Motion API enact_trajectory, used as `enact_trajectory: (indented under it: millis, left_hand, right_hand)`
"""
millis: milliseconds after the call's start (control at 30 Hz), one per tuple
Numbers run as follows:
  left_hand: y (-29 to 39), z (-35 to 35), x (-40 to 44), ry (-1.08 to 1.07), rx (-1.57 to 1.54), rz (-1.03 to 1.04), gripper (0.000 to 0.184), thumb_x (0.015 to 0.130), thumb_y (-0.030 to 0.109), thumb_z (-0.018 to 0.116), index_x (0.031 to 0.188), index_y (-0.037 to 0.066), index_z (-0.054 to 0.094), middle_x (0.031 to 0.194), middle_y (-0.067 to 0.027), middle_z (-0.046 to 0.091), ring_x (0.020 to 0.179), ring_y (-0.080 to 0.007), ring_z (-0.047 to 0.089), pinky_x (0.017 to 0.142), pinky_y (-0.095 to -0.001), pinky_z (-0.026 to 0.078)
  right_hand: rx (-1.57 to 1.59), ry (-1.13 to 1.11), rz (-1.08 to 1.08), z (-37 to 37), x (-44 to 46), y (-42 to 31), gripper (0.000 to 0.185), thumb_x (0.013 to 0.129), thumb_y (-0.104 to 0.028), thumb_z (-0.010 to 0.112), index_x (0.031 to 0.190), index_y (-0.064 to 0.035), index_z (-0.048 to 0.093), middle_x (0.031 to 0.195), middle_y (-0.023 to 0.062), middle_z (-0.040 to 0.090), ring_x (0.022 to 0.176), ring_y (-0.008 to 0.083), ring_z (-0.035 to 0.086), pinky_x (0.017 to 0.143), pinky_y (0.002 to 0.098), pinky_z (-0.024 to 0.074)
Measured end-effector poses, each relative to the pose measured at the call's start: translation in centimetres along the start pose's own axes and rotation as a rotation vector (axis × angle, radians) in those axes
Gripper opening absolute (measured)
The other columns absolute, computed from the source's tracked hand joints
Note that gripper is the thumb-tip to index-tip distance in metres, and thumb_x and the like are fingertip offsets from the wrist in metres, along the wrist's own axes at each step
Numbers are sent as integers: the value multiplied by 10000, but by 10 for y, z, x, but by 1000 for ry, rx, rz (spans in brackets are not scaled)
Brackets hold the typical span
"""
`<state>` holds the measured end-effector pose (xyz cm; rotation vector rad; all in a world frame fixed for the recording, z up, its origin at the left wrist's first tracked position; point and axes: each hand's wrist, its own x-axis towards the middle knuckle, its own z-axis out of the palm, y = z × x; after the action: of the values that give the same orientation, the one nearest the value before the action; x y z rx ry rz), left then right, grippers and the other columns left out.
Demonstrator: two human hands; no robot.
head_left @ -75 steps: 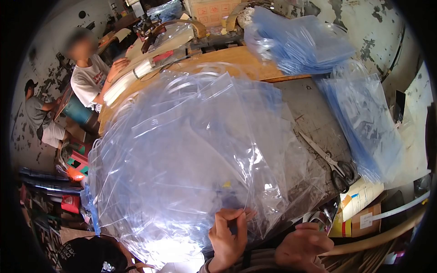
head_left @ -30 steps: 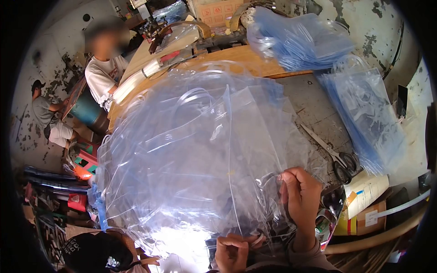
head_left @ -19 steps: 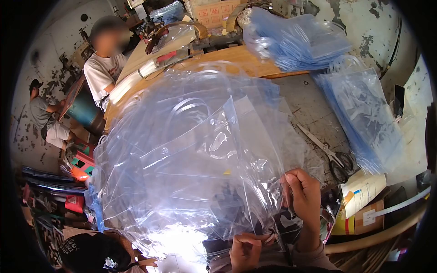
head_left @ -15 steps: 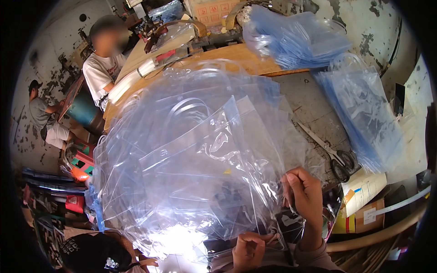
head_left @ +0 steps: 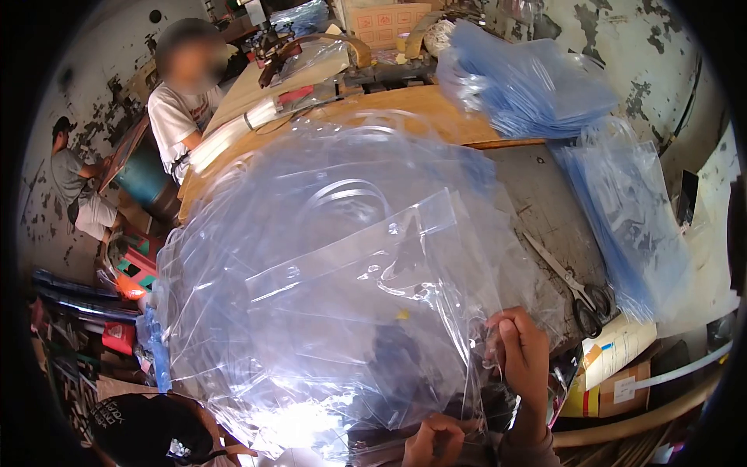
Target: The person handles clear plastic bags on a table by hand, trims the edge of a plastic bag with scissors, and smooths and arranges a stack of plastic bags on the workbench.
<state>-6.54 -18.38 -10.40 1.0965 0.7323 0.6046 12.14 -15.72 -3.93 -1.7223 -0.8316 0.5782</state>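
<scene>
A clear plastic bag [head_left: 350,272] with a welded top strip and a looped handle lies on top of a wide pile of similar transparent bags [head_left: 226,233]. At its right edge my right hand [head_left: 523,346] is closed, thumb and fingers pinching the film. Lower down, close to my body, my left hand [head_left: 433,442] is curled shut beside the bag's near edge; what sits between its fingers is hidden. Black-handled scissors [head_left: 572,286] lie partly spread on the grey worktop [head_left: 545,187], to the right of my right hand.
Stacked bluish plastic sheets [head_left: 537,86] rest at the back right, and a stack of handled bags [head_left: 622,210] lies at the right. One person [head_left: 177,113] sits across the wooden table [head_left: 420,101]; a person in a black cap [head_left: 148,432] is at lower left. Cardboard box [head_left: 625,389] at lower right.
The top bag's right corner, folded up in a peak before, now lies flatter and farther right. Both hands appear slightly lower in view, still near the same edge. The whole view has shifted a little.
</scene>
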Motion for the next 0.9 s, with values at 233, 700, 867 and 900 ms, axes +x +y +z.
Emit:
enact_trajectory:
  millis: [233,700,867,900]
  left_hand:
    - [-3,1,0,-34,-19,-9,261,889,3,513,1025,6,291,889,-115,558,823,-175,609,730,-301,505]
    - [-13,10,0,-243,-11,9,480,880,20,535,1138,-7,131,880,-128,580,747,-171,607,662,-286,507]
    - [-18,16,-2,-334,-3,18,558,877,26,543,1178,-12,74,877,-133,588,720,-169,606,638,-281,507]
    - [-20,16,-1,-359,3,18,574,876,27,544,1186,-13,62,877,-134,590,714,-169,606,633,-279,508]
  right_hand:
    - [47,27,16,3,-1,5,265,981,-170,371,872,0,543,526,18,511,374,25,381,362,186,288]
    - [-194,-54,-154,-8,-6,15,114,849,-114,615,846,-8,573,553,54,558,463,78,518,436,240,386]
    - [-271,-228,-236,-19,-25,8,200,754,-117,721,887,-38,593,658,76,618,515,198,589,489,272,441]
    - [-307,-195,-313,-21,-28,6,193,760,-110,712,895,-41,591,680,89,630,534,217,605,493,284,447]
